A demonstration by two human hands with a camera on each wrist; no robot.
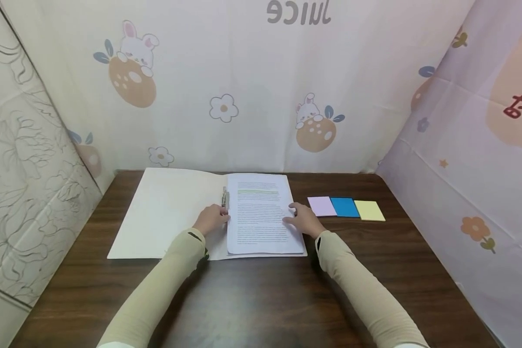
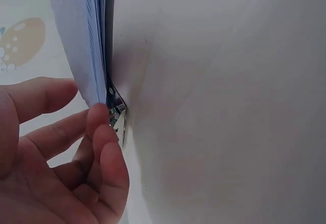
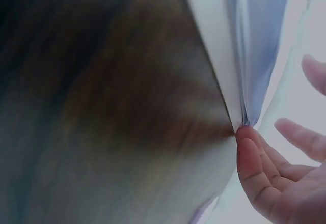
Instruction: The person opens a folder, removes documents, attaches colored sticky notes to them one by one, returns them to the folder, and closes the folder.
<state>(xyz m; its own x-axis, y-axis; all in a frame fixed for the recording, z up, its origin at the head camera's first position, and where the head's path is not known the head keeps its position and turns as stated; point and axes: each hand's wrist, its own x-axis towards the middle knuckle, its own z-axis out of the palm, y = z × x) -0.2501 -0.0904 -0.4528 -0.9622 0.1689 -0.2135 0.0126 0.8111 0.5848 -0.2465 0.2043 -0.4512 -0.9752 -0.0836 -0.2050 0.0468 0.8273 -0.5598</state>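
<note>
A stack of printed sheets (image 1: 261,217), its top page marked with a green line, lies on the right side of an open white folder (image 1: 165,212). Beside the stack's left edge is a metal clip (image 2: 120,119), partly hidden. My left hand (image 1: 210,220) touches that edge near the clip; in the left wrist view its fingertips meet the paper's edge. At the opposite edge, my right hand (image 1: 305,220) touches the sheets with its lower fingertips, while its thumb stands apart in the right wrist view.
Right of the folder, lilac (image 1: 322,206), blue (image 1: 344,207) and yellow (image 1: 369,210) sticky-note pads lie in a row. All rest on a dark wooden table (image 1: 261,299). A printed curtain (image 1: 261,96) hangs behind it and along the right side.
</note>
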